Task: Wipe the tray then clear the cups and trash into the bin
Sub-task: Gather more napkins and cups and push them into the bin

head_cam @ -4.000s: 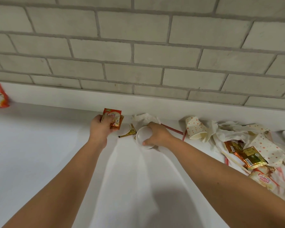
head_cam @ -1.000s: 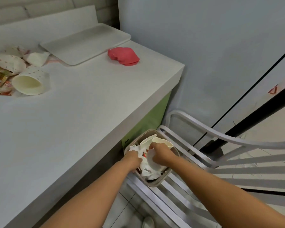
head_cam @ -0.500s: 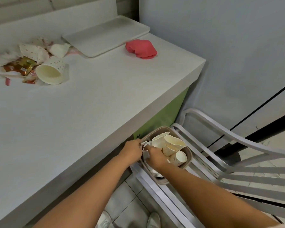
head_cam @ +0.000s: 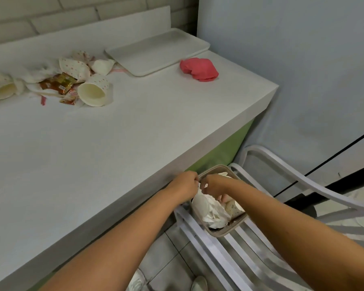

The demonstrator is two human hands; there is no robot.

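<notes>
A beige bin (head_cam: 219, 231) sits on a white slatted chair beside the counter, filled with paper cups (head_cam: 233, 207) and crumpled tissue (head_cam: 215, 217). My left hand (head_cam: 185, 184) is curled at the bin's near-left rim. My right hand (head_cam: 215, 185) is over the bin with its fingers reaching down onto the trash inside. On the counter lie a dotted paper cup (head_cam: 93, 92) on its side, another cup (head_cam: 1, 87) at the far left, crushed cups (head_cam: 75, 66), brown sachets (head_cam: 59, 81) and tissue. The white tray (head_cam: 156, 51) lies at the back.
A red cloth (head_cam: 199, 69) lies in front of the tray near the counter's right end. The chair's curved white arm (head_cam: 292, 175) rises right of the bin. A blue-grey wall stands behind it. My shoes (head_cam: 135, 280) show on the tiled floor.
Four seconds ago my hands picked a sachet and a cup off the counter. Since then they dropped into the bin; over the last half second the right hand pushed deeper onto the trash.
</notes>
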